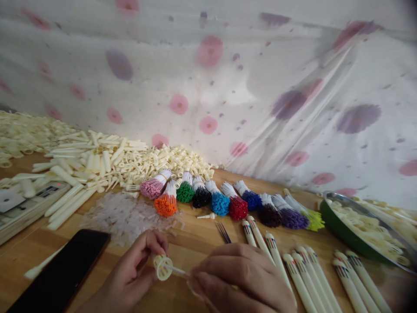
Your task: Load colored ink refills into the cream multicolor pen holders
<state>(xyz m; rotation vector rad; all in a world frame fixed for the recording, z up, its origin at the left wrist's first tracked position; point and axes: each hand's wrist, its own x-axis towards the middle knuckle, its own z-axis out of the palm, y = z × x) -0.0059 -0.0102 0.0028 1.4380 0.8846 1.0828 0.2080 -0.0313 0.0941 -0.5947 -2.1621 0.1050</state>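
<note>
My left hand (135,271) pinches a small cream slotted plastic pen part (162,268), its round open end turned to the right. A thin white pen refill (177,270) runs from my right hand (239,278) to that open end, its tip at or inside the ring. The fingers of my right hand are closed round the refill and hide its other end. Just beyond the hands lie a few dark-tipped thin refills (223,232) and a small cream pointed tip piece (206,216). Finished-looking multicolour pens (275,252) lie beside my right hand.
Refill bundles, among them orange (166,204), red (237,206) and purple (293,218), form a row. Clear plastic bits (120,215), cream pen barrels (68,200) and a black phone (61,271) are left. A green-sided bowl (339,228) of cream parts stands right.
</note>
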